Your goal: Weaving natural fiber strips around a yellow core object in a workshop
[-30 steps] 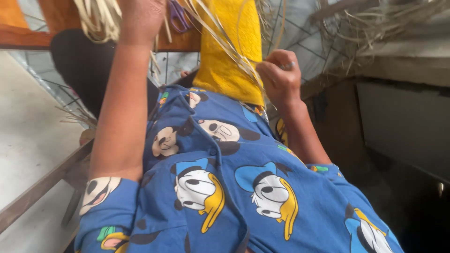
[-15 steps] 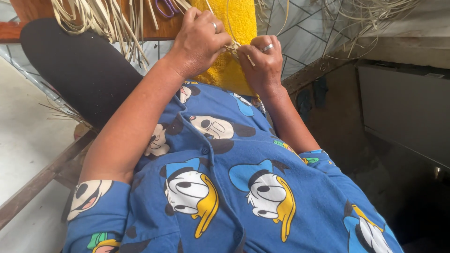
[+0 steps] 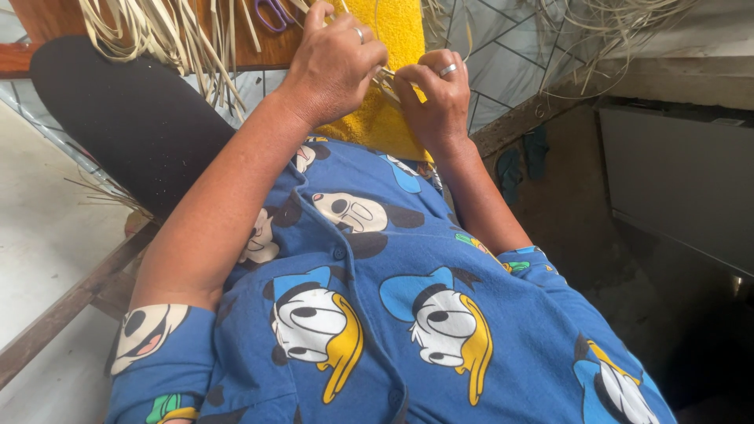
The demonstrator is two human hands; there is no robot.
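Observation:
My left hand (image 3: 336,67) and my right hand (image 3: 436,98) meet close together over a yellow towel (image 3: 385,118) on my lap. Both pinch thin pale straw strips (image 3: 382,78) between the fingertips. Each hand wears a ring. A bundle of loose pale straw strips (image 3: 165,35) hangs from the wooden surface (image 3: 267,47) just left of my left hand. Purple-handled scissors (image 3: 275,12) lie on that wood above my left hand.
My black-clad leg (image 3: 126,118) stretches to the left. A wooden frame rail (image 3: 71,306) runs along the pale floor at lower left. More straw strands (image 3: 613,31) trail at upper right over a grey ledge. A dark recess (image 3: 628,259) lies to the right.
My left hand has come down from the upper straw bundle to join my right hand over the yellow towel. Both hands now sit closer together, working the strips.

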